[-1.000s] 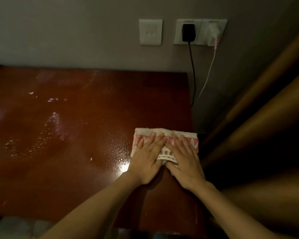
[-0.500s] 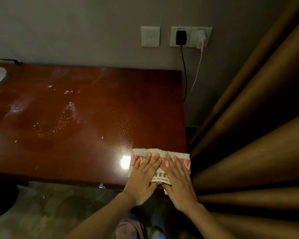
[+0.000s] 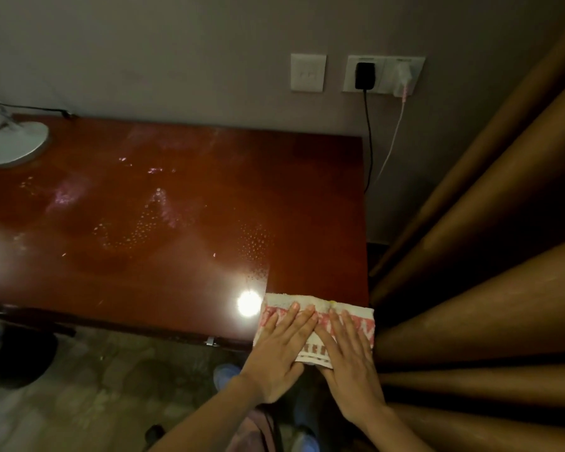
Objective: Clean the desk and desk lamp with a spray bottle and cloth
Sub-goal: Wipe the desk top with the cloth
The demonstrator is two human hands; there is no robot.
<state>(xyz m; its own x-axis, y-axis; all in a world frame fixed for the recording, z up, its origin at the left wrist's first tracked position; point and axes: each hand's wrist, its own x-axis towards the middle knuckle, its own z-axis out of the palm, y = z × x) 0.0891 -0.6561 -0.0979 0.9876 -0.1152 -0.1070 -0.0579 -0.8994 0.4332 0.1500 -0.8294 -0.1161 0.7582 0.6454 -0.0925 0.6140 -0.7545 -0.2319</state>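
Observation:
A folded white cloth with a red pattern (image 3: 320,306) lies at the desk's near right corner, part of it hanging over the front edge. My left hand (image 3: 279,350) and my right hand (image 3: 351,360) lie flat on it side by side, fingers stretched out, pressing it down. The dark red wooden desk (image 3: 183,223) is glossy, with patches of spray droplets across its middle and left. The white round base of the desk lamp (image 3: 13,143) stands at the far left by the wall. No spray bottle is in view.
Brown curtain folds (image 3: 486,256) hang right against the desk's right edge. On the wall behind are a switch (image 3: 308,72) and a socket with a black plug (image 3: 364,75) and a white charger (image 3: 403,76), cables hanging down. A dark bin (image 3: 10,350) sits on the floor at left.
Both hands have dragged the cloth toward me along the desk's right side, from mid-desk to the front edge. The view has tilted back, bringing the lamp base and floor into sight.

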